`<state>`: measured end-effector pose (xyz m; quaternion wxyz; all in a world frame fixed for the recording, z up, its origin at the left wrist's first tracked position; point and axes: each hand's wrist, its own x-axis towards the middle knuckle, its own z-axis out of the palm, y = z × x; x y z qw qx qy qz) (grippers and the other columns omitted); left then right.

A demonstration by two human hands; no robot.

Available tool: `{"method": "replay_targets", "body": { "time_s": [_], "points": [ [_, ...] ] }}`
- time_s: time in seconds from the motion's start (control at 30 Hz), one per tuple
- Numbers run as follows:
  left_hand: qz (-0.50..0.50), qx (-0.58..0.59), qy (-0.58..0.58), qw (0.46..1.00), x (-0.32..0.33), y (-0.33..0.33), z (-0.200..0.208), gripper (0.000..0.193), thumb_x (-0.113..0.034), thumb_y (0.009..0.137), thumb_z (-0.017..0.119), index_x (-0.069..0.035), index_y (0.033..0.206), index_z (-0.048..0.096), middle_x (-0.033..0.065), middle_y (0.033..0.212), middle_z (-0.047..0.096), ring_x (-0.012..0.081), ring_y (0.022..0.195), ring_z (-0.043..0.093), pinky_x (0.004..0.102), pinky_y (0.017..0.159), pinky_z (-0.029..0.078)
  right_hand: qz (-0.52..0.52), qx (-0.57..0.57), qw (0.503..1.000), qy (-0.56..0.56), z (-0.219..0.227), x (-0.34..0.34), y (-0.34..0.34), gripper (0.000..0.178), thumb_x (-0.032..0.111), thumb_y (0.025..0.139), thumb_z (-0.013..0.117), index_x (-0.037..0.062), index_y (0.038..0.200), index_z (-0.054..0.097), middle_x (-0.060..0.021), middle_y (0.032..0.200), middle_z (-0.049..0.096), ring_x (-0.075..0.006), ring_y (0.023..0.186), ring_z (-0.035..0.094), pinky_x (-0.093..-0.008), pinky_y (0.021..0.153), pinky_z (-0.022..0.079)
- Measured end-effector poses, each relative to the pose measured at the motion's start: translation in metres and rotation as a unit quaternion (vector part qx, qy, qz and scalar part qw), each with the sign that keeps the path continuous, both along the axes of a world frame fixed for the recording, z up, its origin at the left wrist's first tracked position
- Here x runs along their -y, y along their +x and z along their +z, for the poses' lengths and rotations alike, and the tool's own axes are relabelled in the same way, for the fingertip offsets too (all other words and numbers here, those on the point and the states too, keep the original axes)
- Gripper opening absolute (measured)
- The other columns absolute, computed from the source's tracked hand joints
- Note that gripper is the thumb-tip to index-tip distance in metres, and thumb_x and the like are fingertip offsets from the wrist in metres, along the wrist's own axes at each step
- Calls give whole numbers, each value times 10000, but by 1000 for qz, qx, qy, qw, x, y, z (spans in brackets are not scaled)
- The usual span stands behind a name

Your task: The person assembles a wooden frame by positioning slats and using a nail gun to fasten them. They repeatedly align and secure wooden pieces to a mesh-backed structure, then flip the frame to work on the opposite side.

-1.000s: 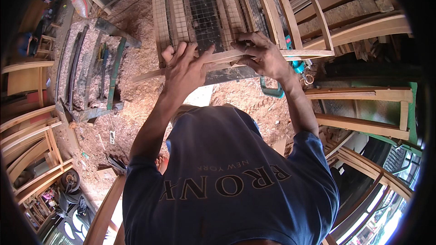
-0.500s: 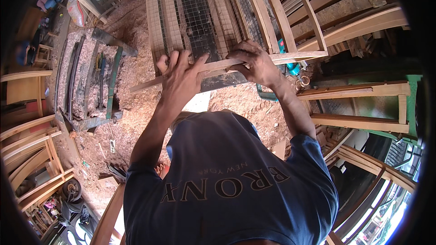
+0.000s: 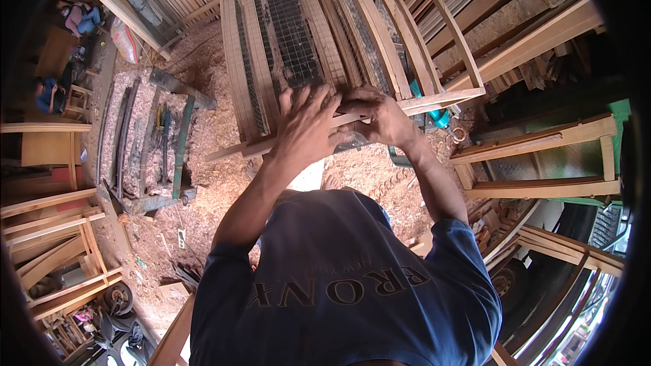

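Observation:
A long wooden frame with slats lies ahead of me, over dark wire mesh. Along its near end runs a narrow wooden strip, poking out past the left corner. My left hand is closed over this strip, its fingers reaching across the far side and its thumb toward me. Close beside it, almost touching, my right hand grips the same strip with bent fingers. The part of the strip between and under my hands is mostly hidden. A teal power tool shows partly beyond the frame's right corner.
On the left a low metal-and-wood stand rests on wood shavings. Wooden frames lie to the right, and planks are stacked at the far right. Two people sit at the far left.
My left hand has slid to the right along the strip, close to my right hand. The frame appears slightly lower in view, and my right hand has shifted slightly down.

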<state>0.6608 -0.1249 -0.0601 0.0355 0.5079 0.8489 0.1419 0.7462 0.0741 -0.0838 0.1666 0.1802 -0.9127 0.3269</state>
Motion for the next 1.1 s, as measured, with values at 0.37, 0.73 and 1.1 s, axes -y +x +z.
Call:
{"method": "replay_targets", "body": {
  "time_s": [0.37,0.73,1.1],
  "points": [
    [-15,-4,59,998,-7,-13,-10,535,-302,777,815,-38,1214,655,127,1341,594,281,1204,507,442,976,335,-69,66,995,-32,-4,2,3,433,145,768,811,7,1165,708,-208,1200,675,-394,1160,622,-453,1008,512],
    [-55,-74,73,993,-12,-5,-22,499,-287,766,801,11,1155,711,174,1331,592,306,1205,475,458,1003,328,-100,-9,995,-3,-11,4,13,406,224,783,828,13,1110,710,-168,1085,690,-370,994,678,-433,879,568],
    [-39,-55,69,995,-12,1,-25,400,-190,798,749,-33,1163,707,152,1375,579,289,1234,474,449,1010,328,-107,-85,991,-4,-17,2,19,297,206,816,786,129,1100,746,-103,1091,692,-288,992,693,-387,822,593]
  ]
}}
